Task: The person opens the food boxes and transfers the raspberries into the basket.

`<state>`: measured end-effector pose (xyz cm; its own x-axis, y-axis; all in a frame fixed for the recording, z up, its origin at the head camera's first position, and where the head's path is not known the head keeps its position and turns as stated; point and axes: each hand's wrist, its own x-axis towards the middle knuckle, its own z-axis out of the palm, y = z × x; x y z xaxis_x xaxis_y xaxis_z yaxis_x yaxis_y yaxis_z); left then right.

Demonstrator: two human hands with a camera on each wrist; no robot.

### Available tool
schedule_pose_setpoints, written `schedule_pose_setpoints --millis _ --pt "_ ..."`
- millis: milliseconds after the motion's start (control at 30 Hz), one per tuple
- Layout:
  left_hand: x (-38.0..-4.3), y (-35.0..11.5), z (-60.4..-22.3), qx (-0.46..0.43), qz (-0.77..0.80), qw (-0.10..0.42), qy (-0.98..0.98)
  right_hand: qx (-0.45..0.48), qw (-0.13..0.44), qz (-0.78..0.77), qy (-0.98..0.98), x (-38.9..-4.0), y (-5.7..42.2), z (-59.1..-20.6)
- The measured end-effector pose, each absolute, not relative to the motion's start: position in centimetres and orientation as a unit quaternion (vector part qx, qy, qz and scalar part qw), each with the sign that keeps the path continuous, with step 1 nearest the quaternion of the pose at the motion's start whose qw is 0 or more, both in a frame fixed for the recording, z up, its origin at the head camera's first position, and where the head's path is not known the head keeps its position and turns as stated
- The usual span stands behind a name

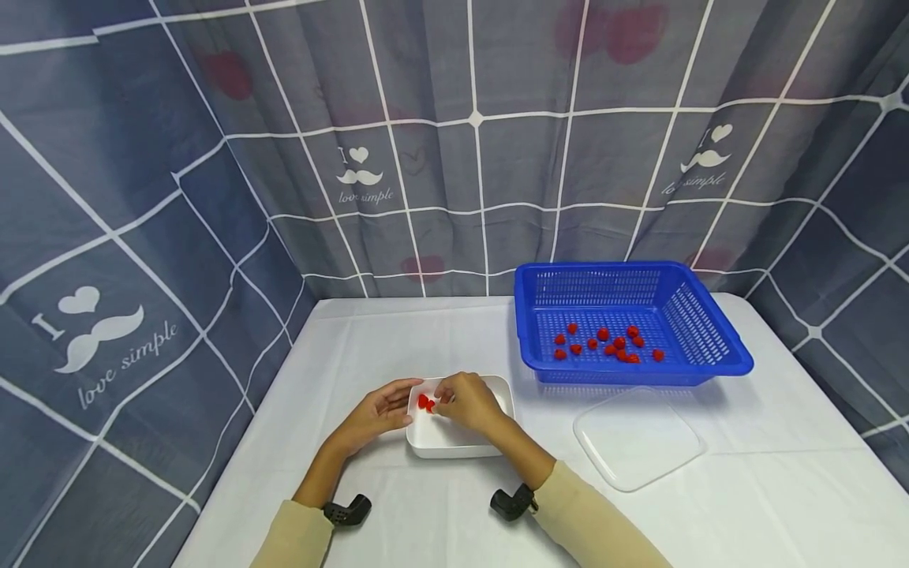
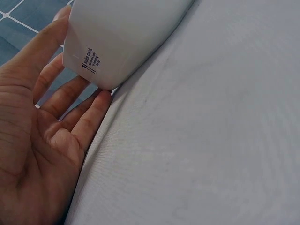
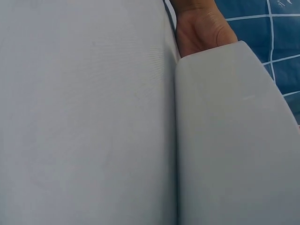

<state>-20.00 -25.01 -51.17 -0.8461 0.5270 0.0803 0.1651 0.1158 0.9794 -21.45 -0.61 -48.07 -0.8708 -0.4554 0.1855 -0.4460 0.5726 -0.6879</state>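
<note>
A white rectangular plastic container [image 1: 454, 452] stands on the table. At its left end, my left hand [image 1: 374, 413] holds the wall between thumb and fingers. The left wrist view shows the thumb at the rim of the container [image 2: 126, 37] and the fingertips low by its base. Inside lie a few small red berries [image 1: 422, 401] near the left wall. My right hand [image 1: 469, 402] reaches over the container with bent fingers, its fingertips pinching a berry [image 1: 430, 407]. In the right wrist view the container wall [image 3: 234, 131] hides those fingers; the left hand [image 3: 204, 30] shows beyond it.
A blue perforated basket [image 1: 632, 368] with several red berries [image 1: 620, 343] stands at the back right. In front of it lies a translucent lid [image 1: 639, 442], flat on the white tablecloth [image 1: 767, 489]. Grey checked curtains [image 1: 440, 173] enclose the table's back and sides.
</note>
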Motion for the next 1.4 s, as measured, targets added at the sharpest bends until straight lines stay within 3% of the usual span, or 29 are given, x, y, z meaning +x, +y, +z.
schedule_pose_setpoints --millis 700,1400 --pt "-20.6 -25.1 -51.5 0.247 0.619 0.147 0.731 -0.254 -0.043 -0.333 0.907 -21.1 -1.4 -48.1" --pt "-20.2 -25.1 -51.5 0.260 0.627 0.150 0.719 -0.246 -0.023 -0.345 0.906 -20.4 -1.6 -48.3"
